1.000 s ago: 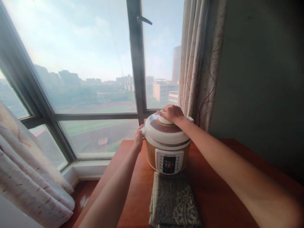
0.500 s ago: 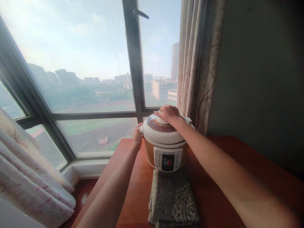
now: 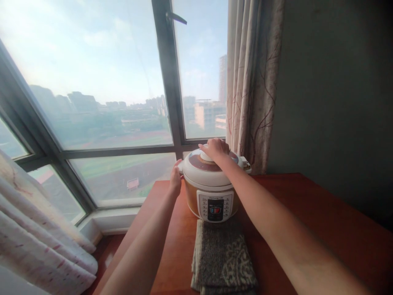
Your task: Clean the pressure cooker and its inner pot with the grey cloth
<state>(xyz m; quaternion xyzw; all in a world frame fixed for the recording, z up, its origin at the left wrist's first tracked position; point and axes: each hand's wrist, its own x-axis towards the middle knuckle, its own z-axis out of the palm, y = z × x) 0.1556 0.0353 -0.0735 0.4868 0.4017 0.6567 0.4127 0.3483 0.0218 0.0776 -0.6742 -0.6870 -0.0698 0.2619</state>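
A white and gold electric pressure cooker (image 3: 192, 194) stands on the wooden table, its control panel facing me. Its white lid (image 3: 204, 175) with a dark reddish top sits on the pot. My right hand (image 3: 217, 149) is closed over the round white knob (image 3: 207, 157) in the lid's middle; the far fingers are hidden. At the cooker's left side, my left hand (image 3: 175, 177) is wrapped around the white side handle (image 3: 181, 166), its thumb pointing up. Right in front of the cooker lies a folded grey patterned towel (image 3: 222, 258).
The reddish-brown table (image 3: 294, 205) extends to the right. Behind and left are large windows (image 3: 123, 82) with dark frames. A pale curtain (image 3: 245, 82) hangs behind the cooker, another curtain (image 3: 39, 233) at lower left. A dark wall (image 3: 325, 90) stands at right.
My right hand has turned slightly on the knob, and the handle at the lid's right shows more clearly. My left hand keeps its hold. The whole view has shifted a little.
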